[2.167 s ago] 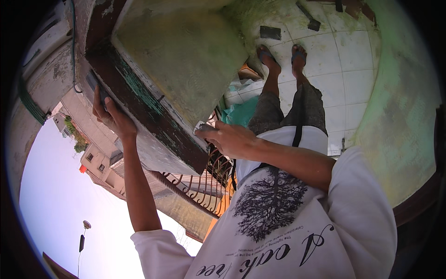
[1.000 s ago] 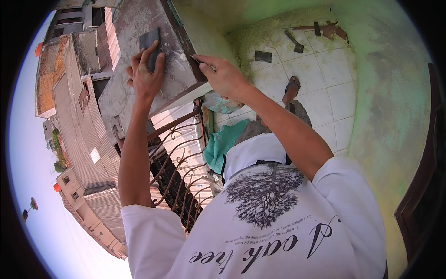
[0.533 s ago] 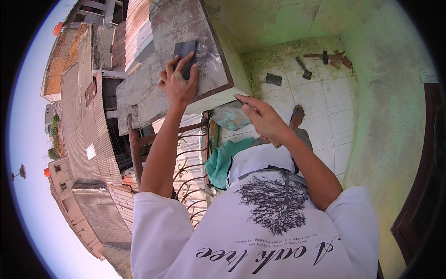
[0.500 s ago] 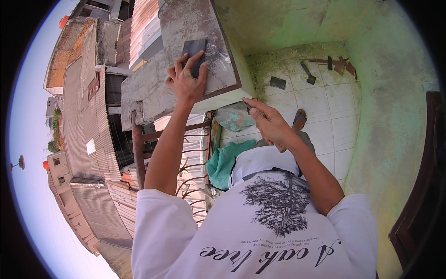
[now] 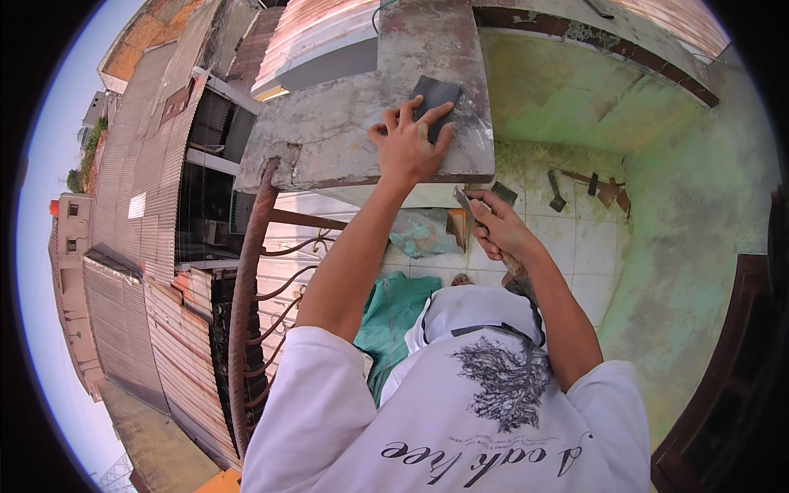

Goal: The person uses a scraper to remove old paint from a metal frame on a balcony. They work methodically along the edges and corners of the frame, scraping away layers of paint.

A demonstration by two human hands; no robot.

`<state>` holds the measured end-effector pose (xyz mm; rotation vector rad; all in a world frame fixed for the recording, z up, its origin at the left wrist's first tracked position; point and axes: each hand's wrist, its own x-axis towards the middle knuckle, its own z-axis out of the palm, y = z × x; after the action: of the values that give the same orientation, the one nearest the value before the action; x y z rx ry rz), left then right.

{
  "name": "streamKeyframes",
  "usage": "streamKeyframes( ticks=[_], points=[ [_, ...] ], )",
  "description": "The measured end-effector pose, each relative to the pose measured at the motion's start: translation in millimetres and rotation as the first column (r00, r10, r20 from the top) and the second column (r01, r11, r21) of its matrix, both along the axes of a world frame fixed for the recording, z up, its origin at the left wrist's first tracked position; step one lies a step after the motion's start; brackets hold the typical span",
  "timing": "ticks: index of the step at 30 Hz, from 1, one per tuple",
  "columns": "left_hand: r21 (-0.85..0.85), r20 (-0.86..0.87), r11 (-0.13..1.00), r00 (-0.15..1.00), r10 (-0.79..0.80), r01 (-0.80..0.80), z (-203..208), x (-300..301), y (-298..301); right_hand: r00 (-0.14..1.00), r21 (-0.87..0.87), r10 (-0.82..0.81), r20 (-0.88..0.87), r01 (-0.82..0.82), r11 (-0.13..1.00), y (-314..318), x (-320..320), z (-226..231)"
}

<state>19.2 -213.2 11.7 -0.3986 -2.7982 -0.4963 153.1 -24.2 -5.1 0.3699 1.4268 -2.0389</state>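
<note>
A dark grey, flat rectangular piece (image 5: 436, 92) lies on top of the rough concrete ledge (image 5: 329, 135). My left hand (image 5: 411, 146) rests on its near part with the fingers spread, pressing it down; its material is unclear. Beside the ledge's near right corner, my right hand (image 5: 503, 226) is closed around a hand tool (image 5: 460, 197). A narrow metal end sticks out past the fingers toward the ledge. The tool's wooden handle shows below the fist. Its exact kind is hard to make out.
Dark scraps (image 5: 556, 193) and brown pieces (image 5: 610, 195) lie on the white tiled floor (image 5: 567, 238). A green cloth or sack (image 5: 399, 316) and a plastic bag (image 5: 423, 232) are below the ledge. Rusty railing (image 5: 246, 304) stands left, roofs beyond; a green wall (image 5: 690, 197) rises right.
The view has shifted, so the ledge sits further right. My left hand stays on the dark piece. My right hand has turned the tool, its metal end now pointing more upward.
</note>
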Motion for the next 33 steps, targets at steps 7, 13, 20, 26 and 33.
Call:
streamKeyframes(
  ticks=[7, 13, 20, 26, 33],
  points=[
    [0.032, 0.02, 0.999, 1.0, 0.003, -0.003, 4, -2, 4, 0.999, 0.059, -0.015, -0.041, 0.018, 0.998, 9, -2, -9],
    [-0.049, -0.031, 0.998, 0.999, -0.03, 0.029, 2, 14, -11, 0.994, 0.119, -0.103, -0.032, 0.106, 0.987, 26, 40, -7],
    [0.58, 0.354, 0.813, 0.915, -0.193, -0.053, 70, 86, 9, 0.968, 0.1, -0.247, -0.042, 0.25, 0.963, 46, 72, 35],
    [0.846, 0.396, 0.52, 0.79, -0.468, -0.117, 38, 140, 71, 0.947, -0.271, -0.32, 0.025, 0.314, 0.91, 47, 54, 14],
    [0.852, 0.516, 0.444, 0.588, -0.623, -0.277, 21, 127, 100, 0.887, -0.175, -0.457, 0.058, 0.46, 0.87, 89, 32, 5]
  ],
)
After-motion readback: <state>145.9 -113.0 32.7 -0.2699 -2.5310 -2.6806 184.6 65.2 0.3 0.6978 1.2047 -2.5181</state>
